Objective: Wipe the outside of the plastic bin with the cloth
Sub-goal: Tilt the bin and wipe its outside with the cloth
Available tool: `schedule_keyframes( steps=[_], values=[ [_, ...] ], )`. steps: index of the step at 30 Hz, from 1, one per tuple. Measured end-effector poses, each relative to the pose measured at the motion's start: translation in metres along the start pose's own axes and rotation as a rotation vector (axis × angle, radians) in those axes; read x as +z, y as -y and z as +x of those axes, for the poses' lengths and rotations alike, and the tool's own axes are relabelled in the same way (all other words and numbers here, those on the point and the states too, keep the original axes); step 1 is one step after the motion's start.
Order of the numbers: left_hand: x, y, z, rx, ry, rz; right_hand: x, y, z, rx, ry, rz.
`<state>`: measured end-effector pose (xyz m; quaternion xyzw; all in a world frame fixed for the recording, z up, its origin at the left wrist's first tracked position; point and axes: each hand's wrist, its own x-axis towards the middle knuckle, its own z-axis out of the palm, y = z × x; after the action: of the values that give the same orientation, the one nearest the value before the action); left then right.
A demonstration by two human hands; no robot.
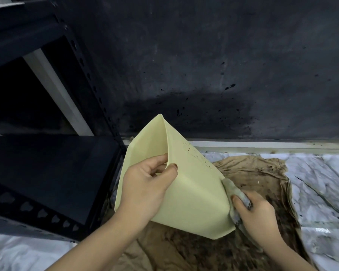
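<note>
- Pale yellow plastic bin (pixel 192 194) at lower centre of the frame, held tilted off the floor, one corner pointing up toward mid-frame, its base toward the lower right.
- Left hand (pixel 145 184) clamped on the bin's rim at centre-left: thumb on the outer wall, fingers curled inside the opening.
- Right hand (pixel 256 212) at lower right, fingers curled around a bunched grey cloth (pixel 233 192), pressing it against the bin's right outer edge.
- Dark specks scattered on the bin's upper right face, near the rim.
- Stained brown sheet (pixel 252 173) spread beneath and to the right of the bin, crumpled, blotched with dark marks; its far edge near the base of the wall.
- Wrinkled white plastic sheeting (pixel 321 182) under the brown sheet, showing at right and along the lower left edge of the frame.
- Black metal shelf rack (pixel 53 173) filling the left side; its perforated upright post just beside the bin's left wall, little gap between them.
- Dark wall (pixel 223 55) across the upper frame, spattered with black drips above a pale baseboard strip (pixel 262 144).
- Open room mostly to the right of the bin, over the sheets; left side hemmed in by the rack.
- No brand, label or readable writing visible on bin, cloth or rack.
</note>
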<state>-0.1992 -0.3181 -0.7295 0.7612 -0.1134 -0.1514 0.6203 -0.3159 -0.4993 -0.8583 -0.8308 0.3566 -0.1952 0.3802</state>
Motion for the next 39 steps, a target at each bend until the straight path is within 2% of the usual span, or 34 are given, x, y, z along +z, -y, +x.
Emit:
schedule_keyframes(
  steps=[5,13,17,20,24,28,33,39],
  values=[
    [-0.001,-0.004,0.002,0.001,-0.015,0.002,0.000,0.003,-0.023,0.022,-0.036,0.060],
    [0.004,-0.005,-0.002,0.031,0.048,0.016,-0.004,0.092,-0.030,-0.319,-0.018,0.281],
    [0.005,-0.003,-0.005,0.044,0.077,0.041,-0.005,0.116,-0.009,-0.323,0.049,0.350],
    [0.006,-0.003,-0.006,0.018,0.094,0.025,-0.002,0.107,0.004,-0.264,0.069,0.349],
    [0.004,-0.001,-0.002,-0.042,0.075,0.057,0.007,0.070,0.010,-0.171,0.004,0.240],
    [0.002,-0.002,0.003,-0.127,0.138,0.142,0.015,0.029,0.009,-0.054,-0.007,0.139],
    [-0.002,-0.005,0.011,-0.179,0.175,0.261,0.024,-0.001,-0.006,-0.064,-0.011,0.047],
    [-0.004,-0.002,0.011,-0.094,0.116,0.292,0.027,-0.004,-0.014,-0.095,-0.013,0.058]
  ],
)
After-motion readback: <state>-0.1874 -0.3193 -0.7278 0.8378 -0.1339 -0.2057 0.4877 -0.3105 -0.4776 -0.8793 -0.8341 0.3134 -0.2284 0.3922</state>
